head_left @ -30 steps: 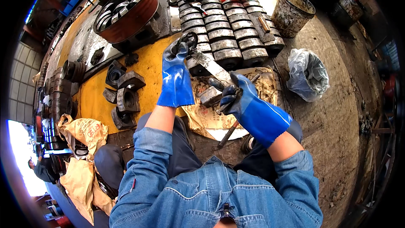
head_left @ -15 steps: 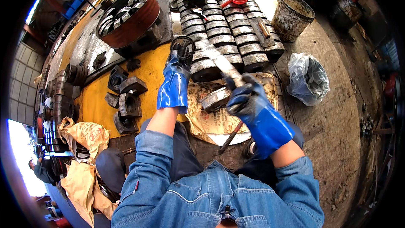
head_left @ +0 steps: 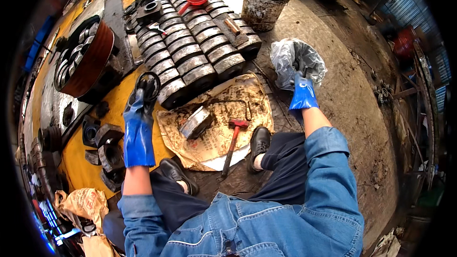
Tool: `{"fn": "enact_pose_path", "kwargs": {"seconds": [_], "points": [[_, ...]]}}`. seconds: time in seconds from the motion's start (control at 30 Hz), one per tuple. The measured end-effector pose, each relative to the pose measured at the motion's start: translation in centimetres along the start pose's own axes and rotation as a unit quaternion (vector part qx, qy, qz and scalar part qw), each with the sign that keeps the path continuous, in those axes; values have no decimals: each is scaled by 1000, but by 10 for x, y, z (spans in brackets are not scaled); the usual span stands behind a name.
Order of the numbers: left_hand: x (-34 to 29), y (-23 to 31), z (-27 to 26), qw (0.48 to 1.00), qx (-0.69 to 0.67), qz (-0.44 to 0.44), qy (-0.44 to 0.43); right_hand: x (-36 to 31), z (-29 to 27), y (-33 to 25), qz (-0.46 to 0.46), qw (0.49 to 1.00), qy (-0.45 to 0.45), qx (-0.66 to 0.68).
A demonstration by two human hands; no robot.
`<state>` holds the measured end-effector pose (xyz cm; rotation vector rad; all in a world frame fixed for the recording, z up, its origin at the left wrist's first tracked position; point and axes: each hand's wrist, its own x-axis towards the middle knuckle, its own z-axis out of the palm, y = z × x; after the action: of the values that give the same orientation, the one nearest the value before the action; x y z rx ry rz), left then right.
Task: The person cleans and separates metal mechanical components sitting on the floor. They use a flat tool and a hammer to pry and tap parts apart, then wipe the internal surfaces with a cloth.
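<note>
Head view: we have both arms out, our left hand [head_left: 137, 103] and our right hand [head_left: 302, 88] well apart.
Dark ring: it sits in our left fingers, which grasp it by the near part while the far part stands clear of them [head_left: 156, 84].
Plastic bag: its near lip is at our right fingers, which seem to dip into its mouth [head_left: 282, 62]; we cannot tell whether they are clenched on anything or released.
Ring grip: we judge it best to hold the ring by its outer edge, firm but unsqueezed, with the left wrist quiet while the right arm is stretched out.
Bag reach: we do well to go in from above with the fingers gathered, so the glove does not snag the thin film or drag the bag over.
Metal cylinders: close rows lie just beyond and to the right of our left fingers [head_left: 193, 62].
Steel block: it rests between our two sets of fingers, nearer the left [head_left: 196, 123], with the red hammer [head_left: 234, 145] to its right.
Hidden: the bag's film and folds cover our right fingertips; whatever lies inside is beyond us.
Hard to see: dark glove fingers blend into the ring.
Cut off: our left sleeve [head_left: 136, 209] leaves at the lower edge.
</note>
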<state>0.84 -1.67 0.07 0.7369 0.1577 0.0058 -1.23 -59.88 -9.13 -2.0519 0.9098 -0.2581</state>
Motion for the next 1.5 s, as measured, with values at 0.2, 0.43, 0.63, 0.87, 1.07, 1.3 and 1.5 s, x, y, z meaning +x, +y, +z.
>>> {"fn": "enact_pose_path", "kwargs": {"seconds": [0.2,0.43,0.63,0.87,1.07,1.3,1.5], "points": [[-21,15,0,978,201,22,41,-15,27,-14,48,969,-8,-243],[-32,6,35,963,269,28,17,-25,68,10,-108,780,-133,-602],[-35,12,36,961,270,37,47,-41,29,-48,-298,748,-315,-502],[-26,14,32,960,266,80,-35,-171,-4,-185,-70,935,-309,161],[-21,10,29,955,278,91,-56,-225,37,-197,35,780,-503,371],[-18,3,27,944,306,95,-71,-246,79,-188,315,716,-450,431],[-14,-6,13,914,380,97,-101,-239,81,-184,298,721,-446,439]]}}
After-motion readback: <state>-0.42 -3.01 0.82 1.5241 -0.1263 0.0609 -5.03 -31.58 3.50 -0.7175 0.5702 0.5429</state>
